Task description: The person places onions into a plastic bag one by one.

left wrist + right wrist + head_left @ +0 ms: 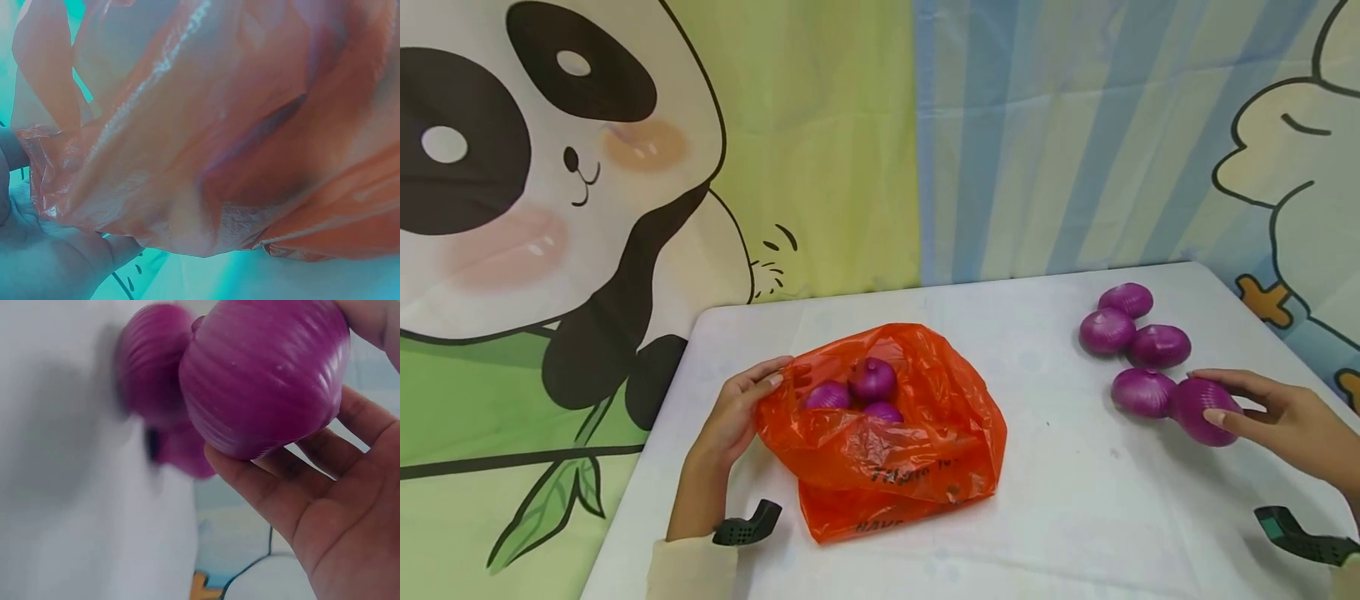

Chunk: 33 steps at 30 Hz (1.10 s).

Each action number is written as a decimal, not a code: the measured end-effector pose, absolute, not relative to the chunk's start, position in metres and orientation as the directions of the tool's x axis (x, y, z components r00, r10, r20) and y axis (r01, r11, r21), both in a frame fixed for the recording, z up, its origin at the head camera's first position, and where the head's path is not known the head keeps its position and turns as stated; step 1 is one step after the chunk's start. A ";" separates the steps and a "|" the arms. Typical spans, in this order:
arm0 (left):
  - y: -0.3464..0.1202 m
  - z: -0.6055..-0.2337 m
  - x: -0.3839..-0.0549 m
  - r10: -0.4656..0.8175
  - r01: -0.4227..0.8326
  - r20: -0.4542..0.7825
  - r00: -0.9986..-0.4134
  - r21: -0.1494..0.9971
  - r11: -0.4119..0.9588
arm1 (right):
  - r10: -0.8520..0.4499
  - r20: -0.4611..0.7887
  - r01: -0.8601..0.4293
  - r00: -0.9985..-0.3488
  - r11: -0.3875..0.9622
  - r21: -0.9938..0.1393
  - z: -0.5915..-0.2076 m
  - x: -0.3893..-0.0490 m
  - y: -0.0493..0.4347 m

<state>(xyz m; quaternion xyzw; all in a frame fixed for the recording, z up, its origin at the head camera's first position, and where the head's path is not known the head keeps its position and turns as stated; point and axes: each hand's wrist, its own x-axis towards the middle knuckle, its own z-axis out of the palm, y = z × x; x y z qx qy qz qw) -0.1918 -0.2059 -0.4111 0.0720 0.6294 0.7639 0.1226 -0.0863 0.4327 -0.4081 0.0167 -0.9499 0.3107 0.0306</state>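
Observation:
My right hand [1285, 417] holds a purple onion [1204, 412] between thumb and fingers, at the right of the table. In the right wrist view the onion [269, 375] fills the upper middle, fingertips against its underside. Left of it in the head view, another onion [1141, 393] lies on the table, overlapped by the held one. My left hand [737, 408] pinches the left rim of an orange-red plastic bag [917, 458], whose mouth gapes upward. Inside the bag, three onions [874, 380] show. The left wrist view is mostly filled by the bag's thin film [187, 137].
Three more onions [1159, 346] lie close together at the back right of the white table [1045, 517]. A cloth backdrop [835, 167] with cartoon animals hangs behind the table. A dark wrist device [748, 525] sits on each forearm.

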 end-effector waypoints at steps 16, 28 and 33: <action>-0.207 -0.413 -0.193 0.292 -0.103 -0.039 -0.956 0.973 -0.207 | -0.168 0.229 -0.283 -0.959 0.641 -0.714 -0.373 -0.128 0.368; -0.207 -0.410 -0.189 0.288 -0.110 -0.047 -0.957 0.972 -0.206 | -0.291 0.272 -0.386 -0.917 0.486 -0.784 -0.345 -0.165 0.296; -0.206 -0.409 -0.191 0.294 -0.100 -0.030 -0.955 0.969 -0.224 | -0.370 0.292 -0.434 -0.882 0.397 -0.808 -0.335 -0.179 0.275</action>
